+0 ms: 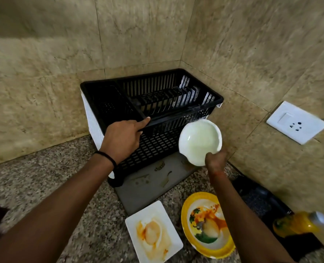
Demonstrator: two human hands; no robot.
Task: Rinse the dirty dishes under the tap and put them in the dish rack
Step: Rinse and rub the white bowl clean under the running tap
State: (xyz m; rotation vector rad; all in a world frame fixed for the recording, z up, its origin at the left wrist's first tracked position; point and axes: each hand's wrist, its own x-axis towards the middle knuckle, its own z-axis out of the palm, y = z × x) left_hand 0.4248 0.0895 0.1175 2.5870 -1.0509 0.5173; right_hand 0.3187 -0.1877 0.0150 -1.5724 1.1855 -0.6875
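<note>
A black plastic dish rack (pixel 176 88) stands in the corner of the stone counter. My left hand (pixel 123 138) grips the rack's front rim, fingers curled over its edge. My right hand (pixel 215 160) pinches the lower rim of a clean white bowl (pixel 200 141), holding it tilted in the air just right of the rack's front. A white rectangular plate (pixel 153 232) with orange stains lies on the counter near me. Beside it sits a round yellow-rimmed plate (pixel 206 224) with food smears, partly under my right forearm.
A grey drying mat (pixel 148 188) lies under and in front of the rack. A yellow bottle (pixel 299 223) stands at the right by a dark sink edge (pixel 256 194). A white wall socket (pixel 297 122) is on the right tiled wall.
</note>
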